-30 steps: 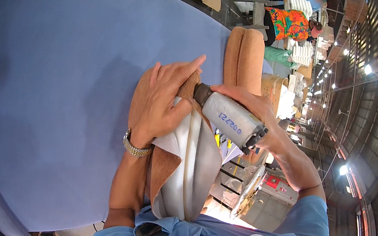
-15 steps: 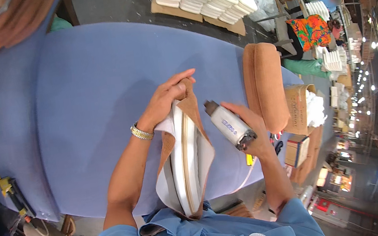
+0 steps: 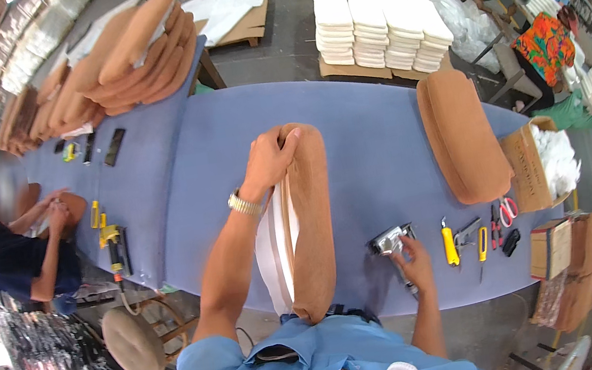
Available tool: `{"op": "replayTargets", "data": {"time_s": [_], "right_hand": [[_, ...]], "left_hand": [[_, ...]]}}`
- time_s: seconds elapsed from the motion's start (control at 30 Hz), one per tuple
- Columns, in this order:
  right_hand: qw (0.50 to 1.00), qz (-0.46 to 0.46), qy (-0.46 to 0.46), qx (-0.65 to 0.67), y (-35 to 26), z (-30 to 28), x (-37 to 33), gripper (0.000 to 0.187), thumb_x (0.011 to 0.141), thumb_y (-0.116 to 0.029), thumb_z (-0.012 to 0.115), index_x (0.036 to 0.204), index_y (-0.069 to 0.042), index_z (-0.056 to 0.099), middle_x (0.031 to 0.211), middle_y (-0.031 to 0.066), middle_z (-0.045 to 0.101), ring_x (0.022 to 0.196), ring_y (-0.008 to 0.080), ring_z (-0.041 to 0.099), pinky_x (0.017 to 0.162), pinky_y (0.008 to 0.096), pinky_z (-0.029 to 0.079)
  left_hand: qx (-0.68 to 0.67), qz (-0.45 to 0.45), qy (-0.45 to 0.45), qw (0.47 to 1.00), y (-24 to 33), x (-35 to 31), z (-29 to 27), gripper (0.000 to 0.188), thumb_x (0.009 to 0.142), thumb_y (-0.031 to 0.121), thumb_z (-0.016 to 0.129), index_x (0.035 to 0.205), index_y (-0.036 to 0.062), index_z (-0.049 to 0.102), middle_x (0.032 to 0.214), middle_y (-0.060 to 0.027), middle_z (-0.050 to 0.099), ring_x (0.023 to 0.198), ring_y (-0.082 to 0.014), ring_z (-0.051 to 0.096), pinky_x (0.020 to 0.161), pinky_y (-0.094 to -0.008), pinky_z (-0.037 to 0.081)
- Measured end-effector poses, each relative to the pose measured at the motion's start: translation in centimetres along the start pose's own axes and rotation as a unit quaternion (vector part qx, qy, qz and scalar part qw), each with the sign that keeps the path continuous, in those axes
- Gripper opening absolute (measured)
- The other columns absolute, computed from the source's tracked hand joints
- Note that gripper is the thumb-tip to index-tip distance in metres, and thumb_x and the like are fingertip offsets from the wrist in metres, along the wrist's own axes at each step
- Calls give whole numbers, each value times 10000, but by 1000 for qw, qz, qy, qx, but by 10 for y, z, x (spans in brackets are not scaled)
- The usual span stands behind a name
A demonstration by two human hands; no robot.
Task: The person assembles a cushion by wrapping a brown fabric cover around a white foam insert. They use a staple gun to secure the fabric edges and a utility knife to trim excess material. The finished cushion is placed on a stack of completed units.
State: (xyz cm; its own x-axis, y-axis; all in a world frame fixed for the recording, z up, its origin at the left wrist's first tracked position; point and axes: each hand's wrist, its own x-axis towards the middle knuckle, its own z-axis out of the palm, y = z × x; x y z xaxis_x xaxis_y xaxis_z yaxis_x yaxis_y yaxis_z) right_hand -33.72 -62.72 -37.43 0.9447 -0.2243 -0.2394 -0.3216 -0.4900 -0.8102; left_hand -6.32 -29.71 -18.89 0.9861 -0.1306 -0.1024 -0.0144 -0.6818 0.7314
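A long brown cushion (image 3: 312, 220) stands on edge in front of me, its near end against my body. White filling and white lining show along its left side, beside a zipper strip (image 3: 287, 220). My left hand (image 3: 273, 159) is closed over the far end of the cushion, with a metal watch on the wrist. On the right, a silver and dark staple gun (image 3: 391, 240) is down at the blue table. My right hand (image 3: 415, 265) has its fingers bent around the staple gun's handle, which is partly hidden.
Right of the staple gun lie a yellow-handled cutter (image 3: 449, 245), a screwdriver (image 3: 482, 243) and red-handled scissors (image 3: 508, 211). Another brown cushion (image 3: 460, 139) and a cardboard box (image 3: 529, 171) stand beyond. Stacked cushions (image 3: 134, 56) and a co-worker (image 3: 24, 246) are at left.
My right hand has lowered the staple gun away from the cushion to the table at the right. The cushion has turned so its brown face shows. My view has shifted left.
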Motion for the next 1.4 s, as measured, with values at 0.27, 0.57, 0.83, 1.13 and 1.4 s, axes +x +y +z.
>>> {"op": "replayTargets", "data": {"time_s": [0.27,0.57,0.83,1.13,1.4], "right_hand": [[932,-335,89,107,-210,-110,58,382,994,-182,664,1336,-12,665,1257,171,710,1159,269,673,1021,384,507],[863,-403,-114,284,-301,-22,93,541,1122,-401,404,1305,36,664,1309,131,678,1139,173,598,1021,325,457],[856,-447,-141,219,-326,-11,78,460,1090,-306,432,1304,29,662,1391,163,623,1311,256,536,1150,373,356],[872,-471,-48,123,-342,1,54,422,997,-314,632,1339,-69,671,1457,177,599,1353,319,543,1187,454,340],[899,-366,-193,143,-392,15,91,485,1001,-445,634,1240,-31,715,1240,155,729,1176,262,658,1072,424,450]], "left_hand": [[-7,217,204,955,113,-194,-13,488,964,152,715,1391,-51,596,1211,-234,726,1048,-269,744,909,-341,566],[-42,173,296,938,130,-248,54,653,924,245,764,1427,-92,521,1366,-311,623,1153,-419,694,918,-422,587],[-67,170,308,934,118,-233,54,609,986,237,662,1443,-120,478,1310,-334,636,1092,-440,706,900,-448,580],[-70,190,270,941,106,-234,38,579,969,177,647,1444,-110,482,1206,-303,693,1015,-423,730,859,-432,589],[-97,184,326,922,105,-225,47,658,972,182,621,1538,-55,384,1405,-343,562,1184,-486,643,957,-477,552]]}}
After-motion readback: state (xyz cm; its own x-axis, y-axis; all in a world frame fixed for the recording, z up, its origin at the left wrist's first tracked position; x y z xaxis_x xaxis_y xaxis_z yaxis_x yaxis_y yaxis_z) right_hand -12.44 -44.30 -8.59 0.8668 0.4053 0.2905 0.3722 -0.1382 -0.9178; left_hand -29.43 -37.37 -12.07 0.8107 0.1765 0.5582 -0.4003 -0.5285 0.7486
